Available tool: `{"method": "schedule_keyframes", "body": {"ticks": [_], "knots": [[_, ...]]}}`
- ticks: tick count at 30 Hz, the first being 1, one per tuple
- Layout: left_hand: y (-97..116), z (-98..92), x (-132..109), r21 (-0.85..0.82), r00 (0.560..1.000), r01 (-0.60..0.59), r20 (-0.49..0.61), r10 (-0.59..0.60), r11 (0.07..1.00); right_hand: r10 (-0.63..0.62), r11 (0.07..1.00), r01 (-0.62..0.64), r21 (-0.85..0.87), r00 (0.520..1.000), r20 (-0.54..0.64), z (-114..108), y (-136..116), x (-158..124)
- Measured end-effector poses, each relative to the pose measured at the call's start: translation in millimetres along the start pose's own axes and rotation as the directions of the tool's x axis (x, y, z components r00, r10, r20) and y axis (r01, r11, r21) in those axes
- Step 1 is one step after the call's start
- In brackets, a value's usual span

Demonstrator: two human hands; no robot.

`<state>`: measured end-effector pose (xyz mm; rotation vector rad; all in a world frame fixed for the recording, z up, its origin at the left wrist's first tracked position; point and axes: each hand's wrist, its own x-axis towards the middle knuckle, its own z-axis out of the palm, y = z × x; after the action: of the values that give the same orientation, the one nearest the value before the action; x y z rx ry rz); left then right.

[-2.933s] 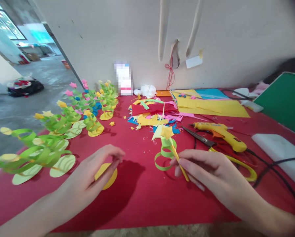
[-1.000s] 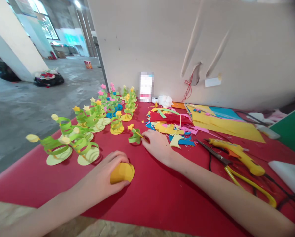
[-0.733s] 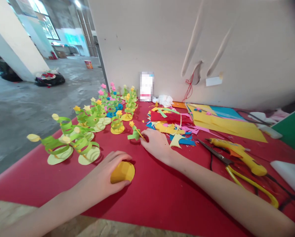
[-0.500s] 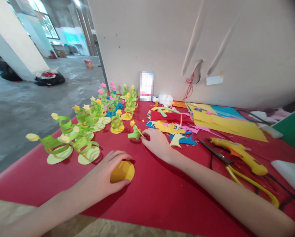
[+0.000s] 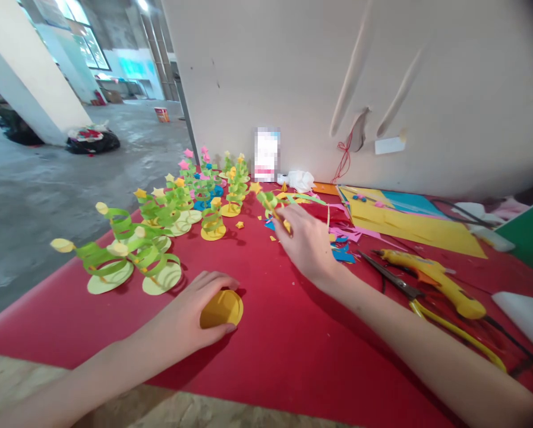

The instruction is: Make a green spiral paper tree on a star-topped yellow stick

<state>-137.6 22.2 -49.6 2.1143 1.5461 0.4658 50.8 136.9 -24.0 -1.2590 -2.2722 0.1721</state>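
Observation:
My left hand rests on the red table, its thumb and fingers curved round the edges of a yellow paper disc. Farther off to the right, my right hand pinches a green paper spiral on a thin yellow stem, tilted to the left, with an orange-yellow star at its tip. A small yellow paper star lies on the table left of this hand. Nearest it on the left is a finished-looking spiral flower on a round yellow base.
Rows of green spiral paper flowers stand at left. Paper scraps lie behind my right hand. Scissors, a yellow glue gun with its cord, and yellow paper sheets are at right. A phone-like screen leans on the back panel.
My right hand has moved up and to the right, lifting the green spiral over the scraps. The small star on the table now shows. My left hand stays on the disc.

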Motion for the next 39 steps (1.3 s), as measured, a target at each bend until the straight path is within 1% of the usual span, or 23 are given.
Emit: {"method": "schedule_keyframes", "body": {"ticks": [2,5,7,10,16,19,26,32,39], "knots": [[-1,0.5,-1,0.006,1.000,-0.006,-0.007,0.006,1.000,-0.042,0.999,0.041,0.009,0.996,0.083,9,-4,-9],[-3,1.3,-1,0.018,1.000,-0.016,-0.018,0.017,1.000,-0.086,0.996,0.081,0.035,0.974,0.209,26,-6,-20],[-3,1.4,-1,0.028,1.000,-0.009,-0.021,0.010,1.000,-0.098,0.995,0.089,0.046,0.961,0.257,33,-6,-22],[-2,1.0,-1,0.028,1.000,-0.001,-0.019,0.002,1.000,-0.107,0.994,0.097,0.048,0.952,0.287,35,-5,-21],[-2,1.4,-1,0.033,0.998,-0.023,-0.049,0.025,0.999,-0.121,0.993,0.119,0.027,0.944,0.308,33,-9,-20],[-3,2.2,-1,0.038,0.999,-0.016,-0.049,0.018,0.999,-0.121,0.992,0.122,0.016,0.943,0.311,32,-12,-20],[-1,1.6,-2,0.030,1.000,0.007,0.008,-0.008,1.000,-0.127,0.992,0.129,0.017,0.943,0.307,31,-11,-19],[-2,2.0,-2,0.025,1.000,-0.012,-0.006,0.012,1.000,-0.147,0.989,0.144,0.032,0.945,0.291,33,-10,-18],[0,0.0,-2,0.030,1.000,-0.011,0.012,0.011,0.999,-0.168,0.986,0.164,0.038,0.944,0.283,36,-8,-16]]}}
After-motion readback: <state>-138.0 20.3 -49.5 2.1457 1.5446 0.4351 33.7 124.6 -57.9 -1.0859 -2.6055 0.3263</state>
